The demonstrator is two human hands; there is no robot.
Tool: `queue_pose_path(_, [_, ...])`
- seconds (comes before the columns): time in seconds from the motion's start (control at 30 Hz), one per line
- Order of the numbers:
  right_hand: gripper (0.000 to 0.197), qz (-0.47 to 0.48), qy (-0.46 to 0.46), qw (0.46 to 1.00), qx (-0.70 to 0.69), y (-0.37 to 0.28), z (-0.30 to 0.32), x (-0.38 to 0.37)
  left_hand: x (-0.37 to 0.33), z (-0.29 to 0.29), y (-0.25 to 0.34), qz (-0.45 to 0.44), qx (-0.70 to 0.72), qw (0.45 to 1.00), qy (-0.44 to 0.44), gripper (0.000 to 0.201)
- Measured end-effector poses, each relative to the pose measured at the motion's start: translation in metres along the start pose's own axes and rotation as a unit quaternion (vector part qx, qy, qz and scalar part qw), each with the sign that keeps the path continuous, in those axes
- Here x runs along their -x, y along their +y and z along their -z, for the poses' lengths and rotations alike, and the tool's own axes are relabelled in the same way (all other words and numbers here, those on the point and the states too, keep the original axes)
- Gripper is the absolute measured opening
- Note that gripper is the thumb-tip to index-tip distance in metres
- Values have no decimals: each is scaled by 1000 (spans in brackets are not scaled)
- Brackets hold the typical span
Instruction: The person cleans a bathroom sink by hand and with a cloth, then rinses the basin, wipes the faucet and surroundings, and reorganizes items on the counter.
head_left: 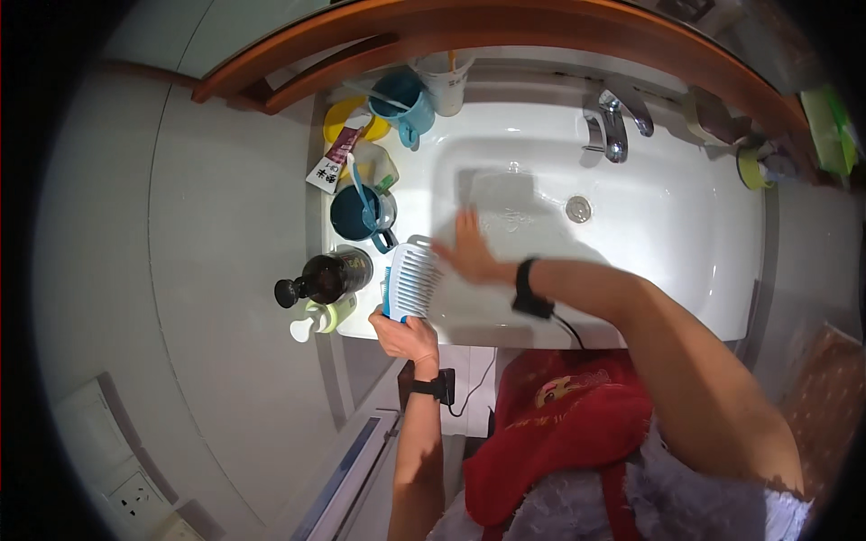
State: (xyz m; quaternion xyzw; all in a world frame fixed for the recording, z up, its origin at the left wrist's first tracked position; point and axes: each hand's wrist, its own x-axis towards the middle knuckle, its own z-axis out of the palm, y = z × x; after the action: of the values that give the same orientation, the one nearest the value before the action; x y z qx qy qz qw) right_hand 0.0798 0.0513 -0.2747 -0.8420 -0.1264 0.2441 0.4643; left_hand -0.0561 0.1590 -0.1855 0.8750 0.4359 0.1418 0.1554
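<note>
My left hand [405, 337], at the near left corner of the sink, is closed around the lower end of a white wide-tooth comb [413, 281]. A blue edge with fine teeth shows along the comb's left side; whether it is a second comb I cannot tell. Over the basin, just right of the comb's top, my right hand [471, 248] has its fingers apart and nothing in it, slightly blurred. Its thumb side comes close to the comb's teeth; contact is unclear. Left of the comb stand a dark teal mug [354, 214] with a toothbrush and a dark pump bottle [329, 276].
The white sink [672, 216] has a chrome faucet [614, 131] at the back and a drain [578, 209]. A light blue mug [403, 102], a white cup [444, 87] and a toothpaste tube [338, 160] crowd the back left. A wooden frame [505, 30] overhangs the far edge.
</note>
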Motion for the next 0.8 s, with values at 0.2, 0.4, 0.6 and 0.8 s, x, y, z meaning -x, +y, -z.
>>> queue_pose_path(0.2, [105,74,-51,995,33,16,40,-9,-5,-9,11,-24,-7,1000,5,41])
queue_pose_path(0.4, [99,99,-68,983,137,32,28,17,4,6,10,-63,-7,998,30,35])
queue_pose_path(0.6, [102,88,-109,973,184,37,50,6,3,0,6,-58,-14,998,18,34])
queue_pose_path(0.8, [98,133,-114,957,230,41,73,4,1,0,8,-60,-19,998,13,34])
